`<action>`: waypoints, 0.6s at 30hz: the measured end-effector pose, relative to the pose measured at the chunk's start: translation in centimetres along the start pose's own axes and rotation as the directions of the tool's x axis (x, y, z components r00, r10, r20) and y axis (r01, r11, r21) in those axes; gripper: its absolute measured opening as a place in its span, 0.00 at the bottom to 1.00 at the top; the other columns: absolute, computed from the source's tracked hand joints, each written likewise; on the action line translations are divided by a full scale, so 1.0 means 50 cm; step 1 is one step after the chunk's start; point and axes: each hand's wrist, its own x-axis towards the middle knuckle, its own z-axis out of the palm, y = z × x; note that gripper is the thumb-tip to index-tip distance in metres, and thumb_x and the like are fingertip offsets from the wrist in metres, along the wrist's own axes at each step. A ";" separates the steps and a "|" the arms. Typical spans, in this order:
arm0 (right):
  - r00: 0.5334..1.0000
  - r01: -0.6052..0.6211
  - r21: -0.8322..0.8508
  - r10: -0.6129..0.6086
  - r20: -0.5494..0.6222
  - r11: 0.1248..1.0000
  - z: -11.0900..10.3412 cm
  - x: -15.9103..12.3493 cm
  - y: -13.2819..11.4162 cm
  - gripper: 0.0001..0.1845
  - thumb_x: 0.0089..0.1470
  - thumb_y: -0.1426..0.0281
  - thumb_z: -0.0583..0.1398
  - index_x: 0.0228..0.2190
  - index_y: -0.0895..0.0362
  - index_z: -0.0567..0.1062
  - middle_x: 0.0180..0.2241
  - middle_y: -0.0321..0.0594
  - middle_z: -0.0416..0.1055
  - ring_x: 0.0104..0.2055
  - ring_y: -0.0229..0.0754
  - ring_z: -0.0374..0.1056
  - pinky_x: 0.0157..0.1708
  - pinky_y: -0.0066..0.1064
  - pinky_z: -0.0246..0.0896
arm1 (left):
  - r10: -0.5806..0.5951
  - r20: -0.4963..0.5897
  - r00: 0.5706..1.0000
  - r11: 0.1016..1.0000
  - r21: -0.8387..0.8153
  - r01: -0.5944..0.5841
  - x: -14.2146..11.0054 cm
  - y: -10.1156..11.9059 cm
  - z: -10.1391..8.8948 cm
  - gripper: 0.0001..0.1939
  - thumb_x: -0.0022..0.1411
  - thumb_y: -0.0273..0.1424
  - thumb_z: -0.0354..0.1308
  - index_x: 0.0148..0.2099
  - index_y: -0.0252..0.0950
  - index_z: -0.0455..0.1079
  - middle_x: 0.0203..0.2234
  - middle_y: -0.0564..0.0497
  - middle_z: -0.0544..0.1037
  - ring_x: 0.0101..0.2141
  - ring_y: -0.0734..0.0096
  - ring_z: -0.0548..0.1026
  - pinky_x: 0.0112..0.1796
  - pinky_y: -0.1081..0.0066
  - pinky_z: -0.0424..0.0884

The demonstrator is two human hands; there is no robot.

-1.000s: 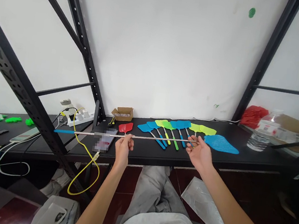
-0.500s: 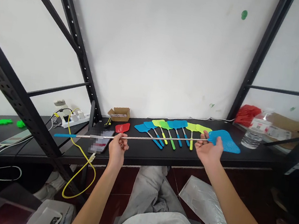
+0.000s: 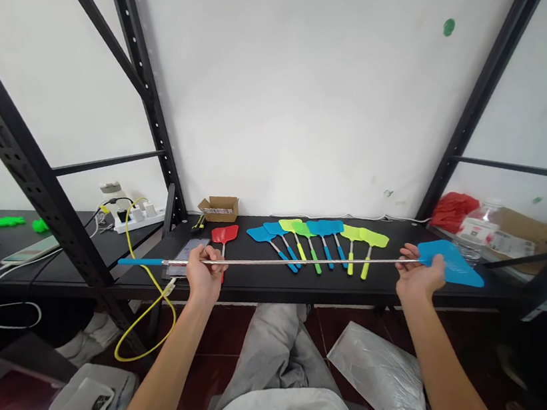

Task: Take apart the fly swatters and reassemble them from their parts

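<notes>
A long blue fly swatter (image 3: 296, 262) with a thin metal telescopic rod stretches level across the view, above the black shelf. My left hand (image 3: 205, 271) is closed around the rod near the blue grip on the left. My right hand (image 3: 420, 278) grips it at the neck, where the rod meets the blue paddle. Behind the rod lies a row of shorter fly swatters in blue, green and yellow, among them a yellow one (image 3: 374, 240) at the right end. A red fly swatter (image 3: 225, 233) lies apart, partly hidden by my left hand.
On the black shelf (image 3: 252, 289) sit a small cardboard box (image 3: 220, 209) and a phone (image 3: 190, 251). A water bottle (image 3: 480, 225) stands at the right. A yellow cable (image 3: 171, 326) hangs in front. Black metal uprights frame both sides. A silver bag (image 3: 381, 380) lies on the floor.
Both hands have moved apart: the right hand went right with the paddle, the left slightly left. The blue grip shifted right, and more of the red and yellow swatters shows.
</notes>
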 end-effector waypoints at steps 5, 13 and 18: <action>0.995 0.099 0.010 -0.099 -0.002 0.995 0.006 -0.003 0.009 0.28 0.62 0.59 0.43 0.25 0.60 0.75 0.24 0.44 0.72 0.22 0.36 0.62 0.18 0.27 0.52 | 0.017 -0.029 0.999 1.000 -0.003 -0.017 -0.002 0.000 0.000 0.20 0.60 0.36 0.48 0.18 0.37 0.53 0.10 0.58 0.50 0.13 0.79 0.52 0.20 0.75 0.57; 0.993 0.116 0.004 -0.116 0.025 0.993 0.012 -0.017 0.019 0.27 0.61 0.58 0.45 0.24 0.59 0.75 0.22 0.42 0.71 0.22 0.36 0.62 0.18 0.26 0.52 | 0.069 -0.061 0.996 0.995 -0.064 -0.073 0.000 0.014 -0.005 0.20 0.60 0.36 0.49 0.17 0.38 0.52 0.10 0.58 0.50 0.13 0.79 0.51 0.19 0.74 0.55; 0.991 0.117 -0.004 -0.116 0.070 0.993 0.026 -0.043 0.023 0.28 0.60 0.55 0.46 0.25 0.60 0.75 0.21 0.42 0.70 0.22 0.36 0.62 0.18 0.27 0.52 | 0.088 -0.036 0.995 0.994 -0.069 -0.091 -0.013 0.005 0.013 0.20 0.60 0.36 0.49 0.18 0.38 0.52 0.11 0.58 0.50 0.13 0.79 0.51 0.19 0.75 0.53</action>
